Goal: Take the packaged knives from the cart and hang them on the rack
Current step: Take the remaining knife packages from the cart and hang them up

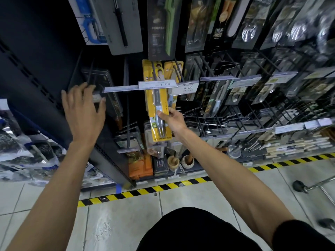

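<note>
Right hand (174, 122) pinches the yellow packaged knife (158, 104); left hand (81, 107) grip spread by a dark package (113, 104).

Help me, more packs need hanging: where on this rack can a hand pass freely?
The dark gap between the dark packs by the left hand and the yellow knife pack in the right hand is free. Right of it, pegs and hanging packs crowd together. The floor tiles below the striped tape are bare.
</note>
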